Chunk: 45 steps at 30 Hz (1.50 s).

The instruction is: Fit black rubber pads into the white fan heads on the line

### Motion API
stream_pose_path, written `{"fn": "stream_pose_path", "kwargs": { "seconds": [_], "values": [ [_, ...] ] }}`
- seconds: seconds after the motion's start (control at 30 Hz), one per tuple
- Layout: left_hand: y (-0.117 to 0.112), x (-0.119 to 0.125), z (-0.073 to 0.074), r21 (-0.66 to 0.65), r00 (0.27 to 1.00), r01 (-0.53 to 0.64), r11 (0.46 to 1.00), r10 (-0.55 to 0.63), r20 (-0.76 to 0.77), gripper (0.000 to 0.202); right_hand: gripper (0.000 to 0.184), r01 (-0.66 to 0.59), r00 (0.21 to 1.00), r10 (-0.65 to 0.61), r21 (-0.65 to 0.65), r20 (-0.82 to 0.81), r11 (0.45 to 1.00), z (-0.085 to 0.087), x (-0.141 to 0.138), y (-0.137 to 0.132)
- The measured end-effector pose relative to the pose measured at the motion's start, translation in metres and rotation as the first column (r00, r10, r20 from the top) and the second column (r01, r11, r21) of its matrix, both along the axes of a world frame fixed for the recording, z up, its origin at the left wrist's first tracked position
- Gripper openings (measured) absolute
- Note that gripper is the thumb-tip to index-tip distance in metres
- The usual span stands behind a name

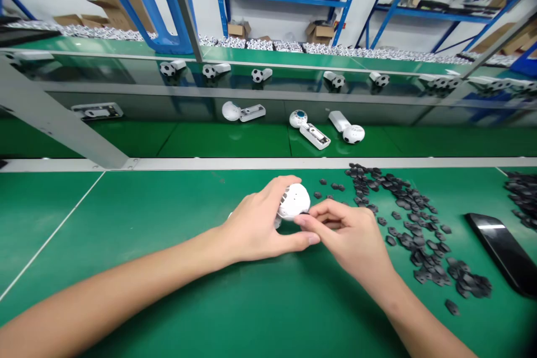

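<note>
My left hand [262, 218] is wrapped round a white plastic ball-shaped casing [297, 200] with small holes and slots in it. Below the ball a bit of its white body shows; the rest is hidden by my fingers. My right hand [346, 229] pinches a small black plastic piece [304, 213] against the lower right edge of the ball, and only a dark sliver of it shows. To the right of my right hand, many loose black pieces [413, 215] are scattered over the green table [176, 291].
A black phone [501, 251] lies at the right, near another heap of black pieces [523, 196]. Beyond the white table rail [235, 163], a green conveyor [201, 137] carries several white ball-headed devices [309, 130]. A grey metal post [62, 117] stands at the left.
</note>
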<state>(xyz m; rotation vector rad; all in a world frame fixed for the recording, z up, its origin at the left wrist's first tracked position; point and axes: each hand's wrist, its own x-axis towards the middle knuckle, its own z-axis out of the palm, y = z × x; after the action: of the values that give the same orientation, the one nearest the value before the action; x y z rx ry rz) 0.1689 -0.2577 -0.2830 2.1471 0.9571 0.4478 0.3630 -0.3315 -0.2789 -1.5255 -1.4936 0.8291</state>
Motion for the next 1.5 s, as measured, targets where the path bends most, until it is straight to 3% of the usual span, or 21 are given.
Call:
{"fn": "stream_pose_path", "kwargs": {
  "seconds": [0.13,0.3,0.47,0.6,0.73,0.8,1.1,1.2,1.27,1.37,1.5],
  "values": [
    [0.002,0.002,-0.003,0.035,0.999,-0.008,0.999,0.01,-0.047,0.085,0.019,-0.008,0.999,0.007,0.012,0.038,1.0,-0.002,0.003,0.0],
    [0.006,0.003,-0.003,0.042,0.999,0.031,0.999,-0.029,-0.037,0.075,0.032,0.008,0.994,-0.015,0.067,0.108,0.998,-0.009,0.006,0.006],
    [0.014,0.005,0.004,-0.056,0.997,0.074,0.996,-0.073,0.019,0.064,0.027,-0.152,0.973,0.13,0.102,0.193,0.983,-0.016,0.017,0.015],
    [0.024,0.001,0.009,-0.191,0.996,0.045,0.981,-0.03,0.082,0.048,0.032,-0.273,0.917,0.268,-0.027,0.294,0.962,-0.006,0.041,0.017],
    [0.03,-0.006,0.011,-0.354,0.972,0.069,0.933,0.018,0.236,0.042,0.016,-0.309,0.814,0.406,-0.282,0.416,0.908,0.0,0.061,0.015],
    [0.032,-0.008,0.011,-0.392,0.949,0.084,0.916,0.047,0.312,0.041,0.011,-0.313,0.782,0.447,-0.346,0.435,0.885,-0.004,0.065,0.016],
    [0.029,-0.006,0.013,-0.4,0.83,0.08,0.913,0.161,0.533,0.038,0.013,-0.4,0.735,0.494,-0.292,0.464,0.869,-0.015,0.062,0.026],
    [0.027,-0.007,0.007,-0.306,0.792,0.052,0.951,0.147,0.592,0.043,0.012,-0.373,0.779,0.423,-0.2,0.463,0.906,-0.015,0.057,0.026],
    [0.028,-0.007,0.0,-0.173,0.778,0.018,0.985,0.095,0.621,0.059,0.01,-0.311,0.855,0.349,-0.159,0.385,0.937,-0.016,0.051,0.025],
    [0.032,-0.005,-0.013,0.073,0.826,-0.012,0.997,-0.032,0.563,0.074,0.016,-0.225,0.96,0.25,-0.19,0.122,0.956,-0.018,0.042,0.025],
    [0.032,-0.004,-0.029,0.269,0.903,-0.046,0.962,-0.075,0.423,0.07,0.025,-0.164,0.985,0.154,-0.152,-0.075,0.975,-0.014,0.037,0.019]
  ]
}}
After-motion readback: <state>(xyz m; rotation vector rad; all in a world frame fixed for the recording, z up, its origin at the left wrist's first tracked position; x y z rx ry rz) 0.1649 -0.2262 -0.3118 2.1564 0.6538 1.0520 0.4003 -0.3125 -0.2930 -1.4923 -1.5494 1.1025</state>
